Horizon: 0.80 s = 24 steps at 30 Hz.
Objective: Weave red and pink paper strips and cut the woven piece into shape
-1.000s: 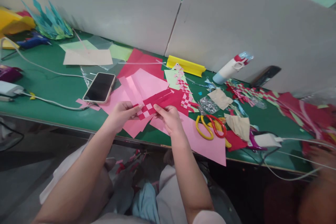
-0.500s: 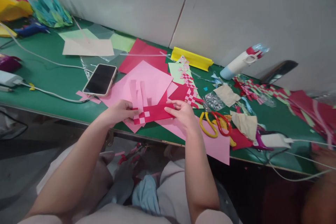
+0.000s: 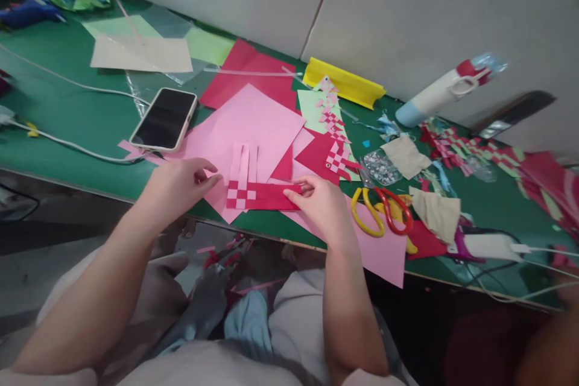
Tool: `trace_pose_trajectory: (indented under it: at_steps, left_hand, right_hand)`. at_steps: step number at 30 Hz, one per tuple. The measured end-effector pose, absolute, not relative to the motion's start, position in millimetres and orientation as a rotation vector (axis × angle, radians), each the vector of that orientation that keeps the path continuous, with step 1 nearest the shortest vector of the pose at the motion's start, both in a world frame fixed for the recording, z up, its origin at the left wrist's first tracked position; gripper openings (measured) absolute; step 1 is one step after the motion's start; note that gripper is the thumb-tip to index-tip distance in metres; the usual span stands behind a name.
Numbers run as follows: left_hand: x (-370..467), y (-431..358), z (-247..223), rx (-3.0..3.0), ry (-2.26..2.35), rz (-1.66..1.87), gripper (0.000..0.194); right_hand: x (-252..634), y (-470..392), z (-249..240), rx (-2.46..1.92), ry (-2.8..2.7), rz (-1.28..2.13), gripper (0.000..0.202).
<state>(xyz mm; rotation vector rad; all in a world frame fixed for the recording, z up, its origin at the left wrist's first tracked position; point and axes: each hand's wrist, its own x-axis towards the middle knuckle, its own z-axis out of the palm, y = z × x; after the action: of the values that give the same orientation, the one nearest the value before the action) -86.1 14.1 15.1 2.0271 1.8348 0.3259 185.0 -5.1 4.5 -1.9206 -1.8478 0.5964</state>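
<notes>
A piece of woven paper strips [image 3: 272, 196] lies over pink sheets near the table's front edge. Its left end is a red and pink checker, from which pink strips [image 3: 244, 163] stick out toward the wall; loose red lengths run to the right. Thumb and fingers of my right hand [image 3: 323, 205] pinch the right end of those red lengths. My left hand [image 3: 178, 190] hovers just left of the checker, empty, with thumb and fingertips apart. Scissors [image 3: 367, 211] with one yellow and one red handle rest right of my right hand.
A phone [image 3: 165, 119] sits at the left with a white cable near it. Finished-looking checkered paper fish [image 3: 337, 157] lie on pale green paper. Behind are a yellow folded strip [image 3: 344, 83] and a bottle [image 3: 438, 93]. Part of another person shows at the right edge.
My left hand has let go of the checkered end and moved left. The woven piece now lies lower, its right end still in my right hand. The view has shifted slightly.
</notes>
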Motion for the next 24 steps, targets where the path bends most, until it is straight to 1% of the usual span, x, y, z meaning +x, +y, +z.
trace_pose_trajectory:
  at_steps: [3,4,6,8,11,19,24]
  left_hand:
    - [-88.6,4.4,14.2,2.159,1.804,0.311,0.028]
    - [-88.6,0.4,13.3,2.22,1.78,0.317,0.026]
    - [-87.6,-8.3,11.2,2.368,1.715,0.357,0.024]
    - [-85.7,-16.6,9.2,2.507,1.598,0.395,0.024]
    - [-82.4,-25.1,6.0,2.685,1.438,0.486,0.023]
    - [-77.6,-30.4,-1.9,2.827,1.338,0.546,0.019]
    - [-78.2,-30.9,-2.4,2.869,1.255,0.541,0.02]
  right_hand:
    - [185.6,-7.8,6.7,-1.859,-1.996,0.286,0.024]
    - [184.2,-8.8,7.1,-1.798,-2.047,0.232,0.023]
    - [178.6,-10.7,6.7,-1.632,-2.146,0.267,0.018]
    - [170.6,-12.3,4.5,-1.46,-2.223,0.398,0.014]
    - [159.6,-13.6,-1.4,-1.328,-2.295,0.474,0.013]
    - [155.5,-14.3,-9.4,-1.314,-2.367,0.457,0.021]
    - [153.6,-14.7,-9.2,-1.318,-2.384,0.463,0.023]
